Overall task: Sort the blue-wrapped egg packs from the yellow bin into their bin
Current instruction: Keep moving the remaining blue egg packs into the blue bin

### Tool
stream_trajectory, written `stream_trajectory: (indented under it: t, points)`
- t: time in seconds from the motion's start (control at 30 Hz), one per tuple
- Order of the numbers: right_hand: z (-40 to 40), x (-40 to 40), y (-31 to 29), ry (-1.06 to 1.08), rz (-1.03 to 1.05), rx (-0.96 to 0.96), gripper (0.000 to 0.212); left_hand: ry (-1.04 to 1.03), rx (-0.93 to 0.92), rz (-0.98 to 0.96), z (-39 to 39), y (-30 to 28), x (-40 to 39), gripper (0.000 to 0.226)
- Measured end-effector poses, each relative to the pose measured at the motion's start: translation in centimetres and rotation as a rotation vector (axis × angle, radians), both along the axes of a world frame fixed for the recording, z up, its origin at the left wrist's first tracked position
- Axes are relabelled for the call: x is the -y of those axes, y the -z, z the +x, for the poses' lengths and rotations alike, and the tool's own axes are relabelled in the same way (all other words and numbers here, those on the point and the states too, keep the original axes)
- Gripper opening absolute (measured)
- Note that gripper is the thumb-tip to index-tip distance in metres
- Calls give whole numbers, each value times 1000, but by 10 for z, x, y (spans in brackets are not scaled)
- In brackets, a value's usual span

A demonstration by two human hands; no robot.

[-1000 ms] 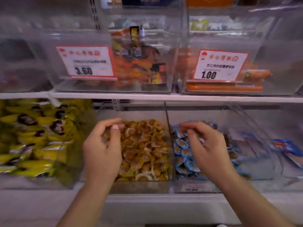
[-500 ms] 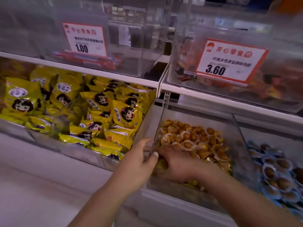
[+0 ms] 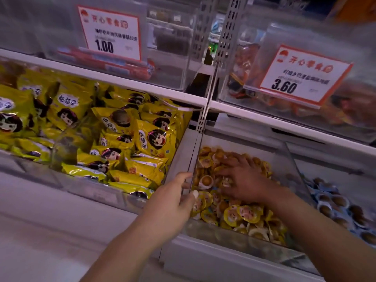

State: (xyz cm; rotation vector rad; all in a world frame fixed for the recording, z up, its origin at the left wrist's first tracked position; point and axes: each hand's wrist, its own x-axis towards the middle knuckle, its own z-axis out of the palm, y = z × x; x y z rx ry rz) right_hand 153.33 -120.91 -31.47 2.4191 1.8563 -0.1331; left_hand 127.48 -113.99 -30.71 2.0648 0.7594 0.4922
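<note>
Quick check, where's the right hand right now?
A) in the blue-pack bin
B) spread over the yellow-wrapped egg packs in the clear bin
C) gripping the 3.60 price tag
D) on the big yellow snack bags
B: the right hand lies with fingers spread on the yellow-wrapped egg packs inside the clear bin, while the left hand holds that bin's left wall.

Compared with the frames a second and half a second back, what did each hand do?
The right hand left the blue-wrapped packs, crossed into the yellow bin, then reached deeper, fingers spread flat over the yellow packs. The left hand moved from above that bin to grip its left wall. Packs look undisturbed.
</note>
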Motion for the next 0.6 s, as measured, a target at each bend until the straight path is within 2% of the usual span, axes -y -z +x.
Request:
stream_trajectory:
  t: [0.13,0.23,0.33,0.5,0.6]
  points:
    - [-42,6,-6,-173,191,-94,48,-25,-2,18,3,1,1,41]
    - [-82,3,10,-275,103,-283,40,-50,-6,11,5,2,2,41]
    - [-76,-8,21,-240,-22,-160,43,-50,-6,-2,4,2,3,42]
    - [-23,1,5,-219,28,19,36,-30,4,-1,3,3,4,40]
    - [-2,6,-6,-162,3,147,40,-47,-8,10,5,3,3,40]
